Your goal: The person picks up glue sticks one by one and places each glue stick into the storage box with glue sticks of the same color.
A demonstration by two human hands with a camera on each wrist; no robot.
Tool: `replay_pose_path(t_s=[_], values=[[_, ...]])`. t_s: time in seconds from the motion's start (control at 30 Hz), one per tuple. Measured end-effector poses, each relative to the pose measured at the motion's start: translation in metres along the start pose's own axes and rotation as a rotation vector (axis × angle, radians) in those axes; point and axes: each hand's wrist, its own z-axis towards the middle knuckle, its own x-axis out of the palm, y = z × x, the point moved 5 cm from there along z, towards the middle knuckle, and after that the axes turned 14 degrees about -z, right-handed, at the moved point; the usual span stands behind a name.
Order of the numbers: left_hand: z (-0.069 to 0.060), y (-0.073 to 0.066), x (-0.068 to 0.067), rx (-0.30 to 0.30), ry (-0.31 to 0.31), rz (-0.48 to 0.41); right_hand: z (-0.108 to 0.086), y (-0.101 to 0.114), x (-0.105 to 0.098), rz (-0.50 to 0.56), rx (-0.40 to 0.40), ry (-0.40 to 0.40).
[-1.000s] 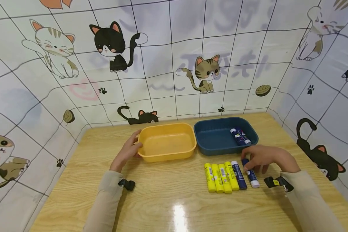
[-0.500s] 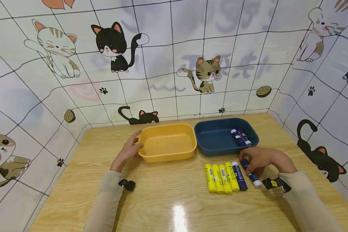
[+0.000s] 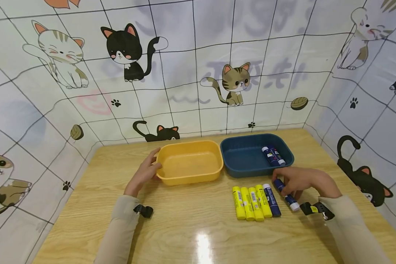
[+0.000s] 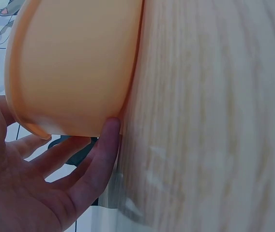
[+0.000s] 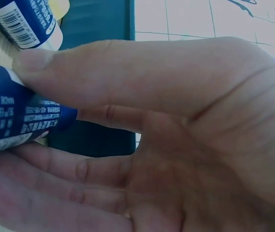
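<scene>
My left hand (image 3: 145, 172) rests at the left end of the yellow tray (image 3: 184, 180), its fingers against the wall; the left wrist view shows the fingertips touching the tray (image 4: 74, 63). My right hand (image 3: 305, 180) pinches a dark blue glue stick (image 3: 290, 200) in front of the blue tray (image 3: 247, 173), its white end toward the table's front. In the right wrist view, thumb and fingers lie around the glue stick (image 5: 11, 113). Left of it, another blue stick (image 3: 272, 201) lies beside several yellow sticks (image 3: 247, 203). Two blue sticks (image 3: 273, 156) lie in the blue tray.
Both trays stand side by side at the back of the wooden table (image 3: 171, 234). Behind and beside the table are walls (image 3: 184, 91) covered with a cat-patterned sheet.
The glue stick at my right hand has turned, its white end shifting right, and the fingers have closed around it more. My left hand stays at the yellow tray.
</scene>
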Motion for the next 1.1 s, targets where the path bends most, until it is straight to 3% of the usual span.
replay_pose_path(t_s=[0.3,0.67,0.93,1.1], values=[[-0.002,-0.007,0.0,-0.014,0.012,-0.013,-0.003,0.003,-0.005,-0.064,0.01,-0.013],[-0.021,-0.035,0.006,-0.031,0.02,-0.02,-0.01,0.008,-0.013,-0.131,-0.042,-0.088],[-0.021,-0.036,0.007,-0.023,0.023,-0.007,-0.015,0.012,-0.017,-0.142,-0.091,-0.15],[-0.014,-0.028,0.005,-0.028,0.019,-0.003,-0.019,0.015,-0.02,-0.151,-0.115,-0.185]])
